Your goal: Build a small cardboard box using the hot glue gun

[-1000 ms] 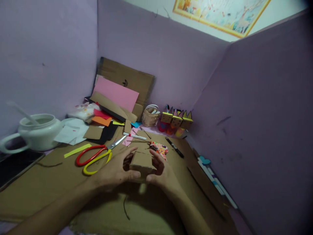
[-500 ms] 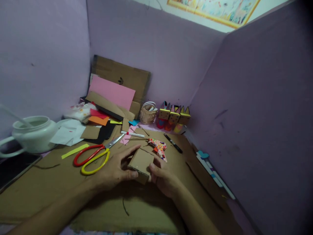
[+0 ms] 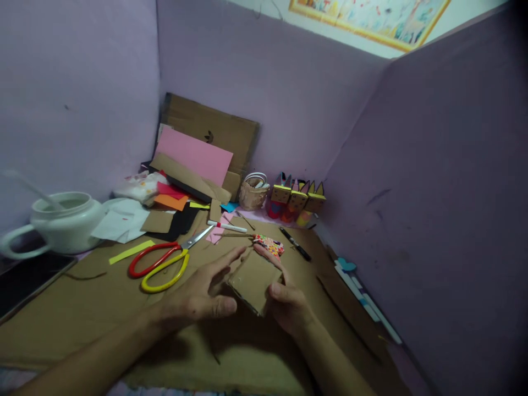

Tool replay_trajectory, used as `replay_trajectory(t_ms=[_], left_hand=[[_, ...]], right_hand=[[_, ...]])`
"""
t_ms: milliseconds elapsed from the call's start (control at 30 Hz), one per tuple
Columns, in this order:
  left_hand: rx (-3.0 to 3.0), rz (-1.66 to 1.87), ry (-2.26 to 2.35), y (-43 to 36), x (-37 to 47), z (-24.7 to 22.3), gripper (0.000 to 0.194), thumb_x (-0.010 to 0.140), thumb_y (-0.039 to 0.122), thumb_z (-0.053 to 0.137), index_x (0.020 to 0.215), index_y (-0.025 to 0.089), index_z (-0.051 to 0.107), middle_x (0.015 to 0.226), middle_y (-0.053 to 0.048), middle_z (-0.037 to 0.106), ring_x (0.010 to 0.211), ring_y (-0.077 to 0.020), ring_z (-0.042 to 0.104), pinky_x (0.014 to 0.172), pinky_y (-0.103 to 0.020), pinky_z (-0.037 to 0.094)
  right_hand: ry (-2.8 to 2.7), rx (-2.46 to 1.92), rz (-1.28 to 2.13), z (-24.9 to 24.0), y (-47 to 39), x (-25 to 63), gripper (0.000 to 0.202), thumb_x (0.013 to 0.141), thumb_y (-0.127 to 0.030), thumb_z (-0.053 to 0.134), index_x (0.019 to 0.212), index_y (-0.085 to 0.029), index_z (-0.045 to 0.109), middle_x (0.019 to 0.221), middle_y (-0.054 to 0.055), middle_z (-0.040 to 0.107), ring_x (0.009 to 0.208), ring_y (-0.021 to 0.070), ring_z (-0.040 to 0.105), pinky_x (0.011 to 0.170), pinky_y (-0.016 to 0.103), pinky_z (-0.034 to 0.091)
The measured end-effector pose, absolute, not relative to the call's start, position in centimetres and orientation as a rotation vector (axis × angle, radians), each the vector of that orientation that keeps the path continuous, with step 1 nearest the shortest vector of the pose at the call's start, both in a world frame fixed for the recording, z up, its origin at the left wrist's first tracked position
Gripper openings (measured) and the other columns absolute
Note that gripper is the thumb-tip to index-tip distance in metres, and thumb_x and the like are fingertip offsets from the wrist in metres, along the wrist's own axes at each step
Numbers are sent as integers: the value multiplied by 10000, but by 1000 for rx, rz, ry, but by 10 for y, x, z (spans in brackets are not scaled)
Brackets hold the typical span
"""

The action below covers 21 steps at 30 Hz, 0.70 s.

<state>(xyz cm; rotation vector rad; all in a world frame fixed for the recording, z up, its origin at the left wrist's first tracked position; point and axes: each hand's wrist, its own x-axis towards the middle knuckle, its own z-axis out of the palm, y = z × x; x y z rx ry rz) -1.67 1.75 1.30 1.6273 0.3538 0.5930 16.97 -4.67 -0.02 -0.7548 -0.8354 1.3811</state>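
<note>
A small cardboard box (image 3: 254,279) is tilted in front of me, above the brown cardboard sheet on the table. My right hand (image 3: 289,294) grips it, thumb on the near right side and fingers along the far right edge. To its left, my left hand (image 3: 206,289) is open, fingers stretched and thumb apart from the box. Left of that hand lie scissors (image 3: 165,267) with one red and one yellow handle. Behind the box is a flower-patterned piece (image 3: 270,243), partly hidden by my right fingers.
Paper and cardboard scraps (image 3: 159,221) pile at the back left, near a white pot (image 3: 68,223) and a dark phone (image 3: 33,280). A small basket (image 3: 253,192) and cardboard figures (image 3: 295,201) stand along the back. Markers (image 3: 357,289) line the right wall; a black pen (image 3: 295,243) lies nearer.
The box has turned and shifted slightly right in my right hand. My left hand has let go of it, its thumb now off the near edge.
</note>
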Motion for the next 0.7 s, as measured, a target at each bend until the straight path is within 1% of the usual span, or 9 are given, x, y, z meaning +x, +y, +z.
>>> replay_trajectory(t_ms=[67, 133, 200, 300, 367, 433, 600, 700], left_hand=[[1487, 618, 373, 18, -15, 9, 954, 704, 561, 689, 1460, 172, 258, 1524, -155, 289, 1382, -320, 300, 1119, -466, 270], [1446, 611, 400, 18, -13, 6, 916, 707, 543, 695, 1437, 150, 305, 1500, -170, 336, 1353, -320, 358, 1103, -455, 304], [1461, 605, 452, 16, -10, 5, 883, 704, 522, 708, 1416, 145, 346, 1467, -172, 394, 1314, -325, 417, 1077, -446, 346], [1457, 620, 507, 14, -7, 7, 833, 722, 462, 712, 1409, 147, 361, 1402, -169, 482, 1243, -321, 499, 1024, -441, 407], [1446, 629, 493, 14, -5, 9, 793, 740, 416, 704, 1407, 147, 368, 1369, -163, 521, 1201, -311, 539, 993, -434, 436], [1464, 637, 457, 14, -5, 11, 740, 754, 386, 692, 1394, 153, 400, 1355, -143, 541, 1186, -302, 550, 991, -427, 438], [1563, 608, 435, 13, -8, 15, 515, 818, 375, 608, 1296, 191, 551, 1283, -72, 616, 1164, -302, 561, 1006, -438, 425], [1542, 619, 461, 13, -7, 13, 516, 809, 367, 626, 1287, 183, 561, 1279, -77, 619, 1169, -302, 557, 1018, -438, 416]], right_hand=[[-878, -787, 1332, -3, -46, 171, 884, 408, -362, 883, 1230, -238, 580, 1169, 103, 673, 1079, 353, 617, 947, 475, 454], [-939, -828, 1278, -5, -46, 173, 915, 392, -357, 897, 1240, -247, 571, 1165, 95, 671, 1097, 350, 604, 954, 472, 444], [-1009, -859, 1231, -8, -46, 174, 935, 408, -368, 898, 1268, -251, 549, 1193, 93, 655, 1122, 349, 587, 974, 478, 424], [-1114, -898, 1174, -8, -47, 175, 937, 449, -392, 887, 1300, -254, 520, 1294, 93, 595, 1206, 346, 527, 1023, 480, 376], [-1173, -933, 1149, -6, -48, 175, 948, 461, -410, 881, 1317, -251, 505, 1322, 94, 572, 1227, 347, 508, 1032, 480, 362], [-1210, -972, 1126, -3, -49, 175, 966, 463, -432, 876, 1329, -243, 492, 1305, 99, 583, 1209, 350, 521, 1022, 479, 369], [-1243, -1027, 1087, 2, -51, 175, 995, 467, -464, 869, 1347, -230, 469, 1237, 99, 620, 1158, 355, 553, 993, 466, 395], [-1255, -1019, 1092, 1, -51, 174, 983, 480, -429, 870, 1352, -231, 463, 1226, 98, 626, 1134, 347, 570, 979, 459, 408]])
